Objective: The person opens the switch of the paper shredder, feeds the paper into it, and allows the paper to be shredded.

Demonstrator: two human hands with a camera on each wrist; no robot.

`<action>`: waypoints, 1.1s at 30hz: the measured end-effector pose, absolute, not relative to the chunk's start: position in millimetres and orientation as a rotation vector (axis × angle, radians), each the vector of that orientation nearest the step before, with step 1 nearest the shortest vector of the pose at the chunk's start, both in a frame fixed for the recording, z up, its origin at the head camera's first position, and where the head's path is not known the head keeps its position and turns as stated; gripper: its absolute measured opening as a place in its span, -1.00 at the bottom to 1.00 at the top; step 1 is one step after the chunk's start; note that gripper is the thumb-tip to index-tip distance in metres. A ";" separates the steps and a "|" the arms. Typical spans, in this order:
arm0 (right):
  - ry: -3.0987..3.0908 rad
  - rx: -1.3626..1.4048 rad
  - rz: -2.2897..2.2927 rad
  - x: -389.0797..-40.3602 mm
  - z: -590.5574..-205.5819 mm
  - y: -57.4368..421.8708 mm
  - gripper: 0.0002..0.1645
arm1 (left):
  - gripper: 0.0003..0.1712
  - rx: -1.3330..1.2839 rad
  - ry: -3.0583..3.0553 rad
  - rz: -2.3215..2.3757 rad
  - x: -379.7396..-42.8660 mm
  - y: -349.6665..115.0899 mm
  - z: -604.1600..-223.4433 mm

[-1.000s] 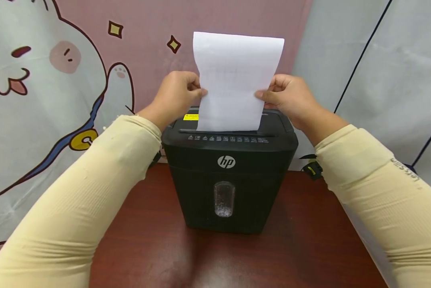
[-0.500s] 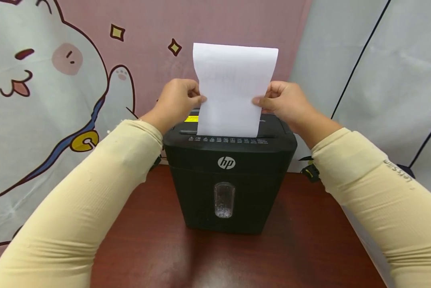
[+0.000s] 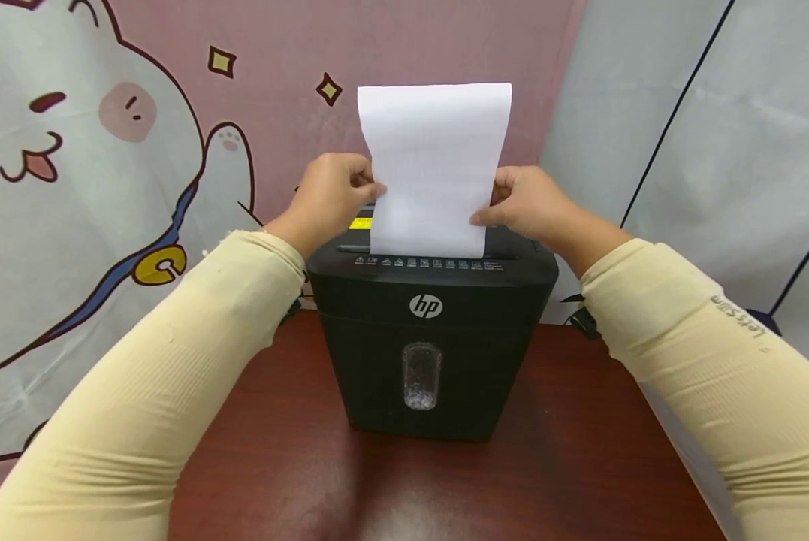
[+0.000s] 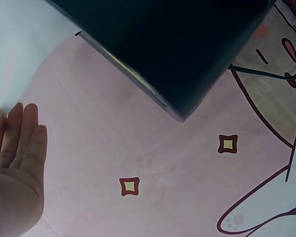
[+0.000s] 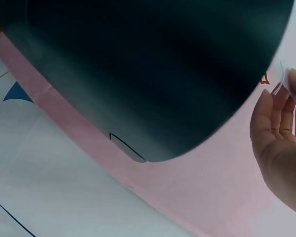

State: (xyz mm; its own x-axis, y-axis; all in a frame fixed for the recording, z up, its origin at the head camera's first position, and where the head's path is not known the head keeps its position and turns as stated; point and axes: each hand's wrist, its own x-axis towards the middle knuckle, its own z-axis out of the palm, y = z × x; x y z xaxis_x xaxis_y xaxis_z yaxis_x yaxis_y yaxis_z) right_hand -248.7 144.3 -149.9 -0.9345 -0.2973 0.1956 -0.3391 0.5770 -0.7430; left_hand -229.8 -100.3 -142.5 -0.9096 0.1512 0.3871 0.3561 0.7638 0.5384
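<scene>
A white sheet of paper (image 3: 434, 165) stands upright with its lower edge at the slot of a black HP paper shredder (image 3: 438, 346). My left hand (image 3: 336, 188) pinches the sheet's left edge between thumb and fingers. On the opposite edge, a bit lower, my right hand (image 3: 529, 203) pinches the paper with the thumb in front. The right wrist view shows a sliver of the paper (image 5: 287, 81) between that hand's thumb and fingers. In the left wrist view my left hand (image 4: 17, 168) appears beside the shredder's dark body (image 4: 172, 44).
The shredder stands on a reddish-brown table (image 3: 418, 488). Behind it hangs a pink and white cartoon backdrop (image 3: 276, 45). Shredded bits show in the shredder's window (image 3: 421, 376). A dark object (image 3: 583, 323) lies behind the shredder at right.
The paper has come down to the slot and its top edge stands lower. Both hands moved down with it; the right hand has slid lower along its edge.
</scene>
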 end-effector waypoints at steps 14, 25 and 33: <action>-2.738 0.530 1.133 -254.0 -153.6 139.6 -0.60 | -0.82 -0.399 -2.627 -0.906 -228.5 -100.3 -143.6; -2.820 0.621 1.050 -257.5 -157.9 138.5 -0.62 | -0.77 -0.389 -2.647 -0.898 -229.0 -104.1 -143.5; -2.851 0.648 0.971 -258.0 -162.1 134.4 -0.67 | -0.78 -0.376 -2.656 -0.891 -229.7 -105.4 -145.3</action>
State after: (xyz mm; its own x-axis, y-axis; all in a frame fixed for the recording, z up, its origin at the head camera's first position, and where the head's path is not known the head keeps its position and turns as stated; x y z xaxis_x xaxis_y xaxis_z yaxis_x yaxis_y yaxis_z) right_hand -258.0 134.4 -162.1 -0.9098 -0.3696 0.1889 -0.4080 0.7133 -0.5699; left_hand -229.7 -105.4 -145.3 -0.9161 0.1462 0.3734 0.3418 0.7716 0.5364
